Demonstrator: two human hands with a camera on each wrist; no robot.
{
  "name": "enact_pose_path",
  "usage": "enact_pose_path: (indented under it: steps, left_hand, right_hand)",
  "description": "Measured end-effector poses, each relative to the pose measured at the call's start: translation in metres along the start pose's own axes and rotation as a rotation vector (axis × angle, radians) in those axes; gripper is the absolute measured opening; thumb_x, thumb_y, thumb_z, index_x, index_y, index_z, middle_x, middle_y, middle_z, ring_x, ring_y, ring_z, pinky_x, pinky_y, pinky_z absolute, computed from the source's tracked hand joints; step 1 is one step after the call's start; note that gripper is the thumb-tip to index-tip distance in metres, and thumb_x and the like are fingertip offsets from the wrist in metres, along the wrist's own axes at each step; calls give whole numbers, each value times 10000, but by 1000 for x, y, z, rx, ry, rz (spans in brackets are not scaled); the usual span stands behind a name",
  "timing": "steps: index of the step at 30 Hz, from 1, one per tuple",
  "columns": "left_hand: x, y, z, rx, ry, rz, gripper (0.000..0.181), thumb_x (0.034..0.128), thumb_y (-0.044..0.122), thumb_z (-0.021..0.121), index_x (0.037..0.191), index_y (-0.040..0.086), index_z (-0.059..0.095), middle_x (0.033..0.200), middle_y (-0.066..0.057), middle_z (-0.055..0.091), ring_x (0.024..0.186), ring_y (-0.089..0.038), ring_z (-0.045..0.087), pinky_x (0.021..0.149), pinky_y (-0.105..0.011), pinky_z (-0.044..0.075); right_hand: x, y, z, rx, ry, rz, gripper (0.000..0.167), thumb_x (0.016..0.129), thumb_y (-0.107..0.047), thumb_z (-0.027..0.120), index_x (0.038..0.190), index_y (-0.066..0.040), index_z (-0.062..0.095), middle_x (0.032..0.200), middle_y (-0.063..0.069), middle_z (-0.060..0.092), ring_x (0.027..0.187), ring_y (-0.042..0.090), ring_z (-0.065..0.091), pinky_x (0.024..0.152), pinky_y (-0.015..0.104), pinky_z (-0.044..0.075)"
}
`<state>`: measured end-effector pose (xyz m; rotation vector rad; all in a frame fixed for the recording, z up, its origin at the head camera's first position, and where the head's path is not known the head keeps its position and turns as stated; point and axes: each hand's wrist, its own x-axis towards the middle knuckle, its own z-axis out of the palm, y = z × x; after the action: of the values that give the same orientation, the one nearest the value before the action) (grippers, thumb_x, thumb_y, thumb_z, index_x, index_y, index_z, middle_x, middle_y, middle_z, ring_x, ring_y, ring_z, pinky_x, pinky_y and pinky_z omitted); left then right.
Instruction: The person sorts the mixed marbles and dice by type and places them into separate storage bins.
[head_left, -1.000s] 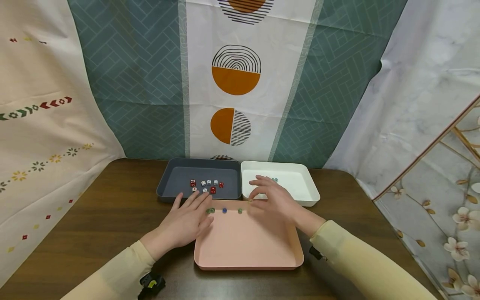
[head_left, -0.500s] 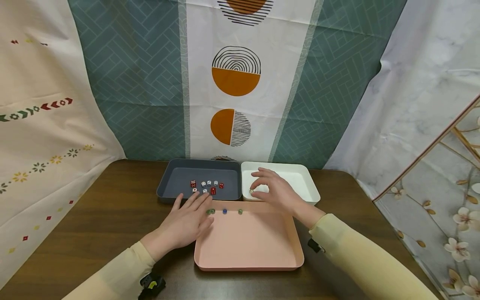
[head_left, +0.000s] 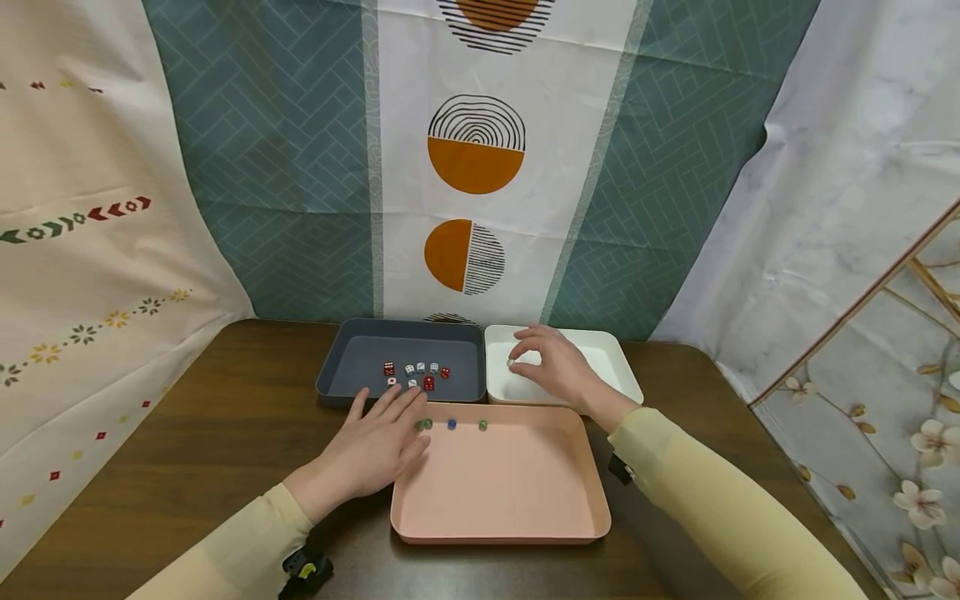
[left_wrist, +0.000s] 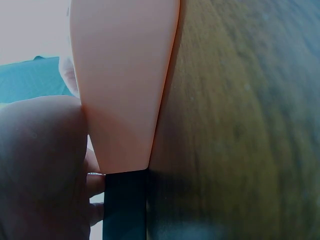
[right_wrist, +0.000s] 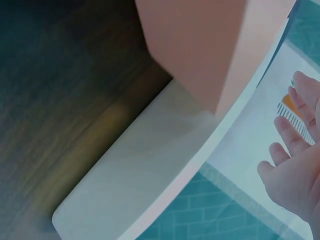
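Observation:
In the head view, my right hand (head_left: 557, 364) pinches a small pale glass marble (head_left: 511, 362) between thumb and forefinger. It hovers above the left part of the white tray (head_left: 611, 354). My left hand (head_left: 371, 450) lies with spread fingers at the far left corner of the pink tray (head_left: 501, 492), fingertips over the near edge of the dark grey tray (head_left: 367, 342). Along the pink tray's far side sit a blue marble (head_left: 452, 424), a green marble (head_left: 483, 425) and a pair of green ones beside my left hand. The right wrist view barely shows the pinched marble at the fingertips.
Several red and white dice, among them a red die (head_left: 429, 382), lie in the dark grey tray. The three trays stand close together on a brown wooden table (head_left: 255, 417). Patterned cloths (head_left: 315, 167) hang behind and at both sides.
My right hand has lifted the pale marble from the pink tray's far edge and carried it forward over the white tray. My left hand has stayed in place.

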<state>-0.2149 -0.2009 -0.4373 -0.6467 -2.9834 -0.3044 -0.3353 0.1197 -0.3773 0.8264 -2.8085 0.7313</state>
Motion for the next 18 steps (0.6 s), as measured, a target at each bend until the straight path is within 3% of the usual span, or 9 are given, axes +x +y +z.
enact_pose_path:
  steps: [13,18]
  left_hand:
    - [-1,2,-1,-16,-10,-10,685,1158,470,533,1703,69,422,1771,-124,368,1660,-399,255,1284,-751,95]
    - [0,2,-1,-13,-9,-12,690,1158,481,528,1707,76,419,1774,-117,364,1662,-395,251,1286,-748,97]
  right_hand:
    - [22,19,6,-86,-50,89,155,1039,-236,798,1141,-129,846,1573,144,618,1599,381,381,1246,598,383]
    - [29,28,8,-103,-67,109,134,1043,-226,789,1121,-134,846,1555,157,627,1544,399,453,1210,598,423]
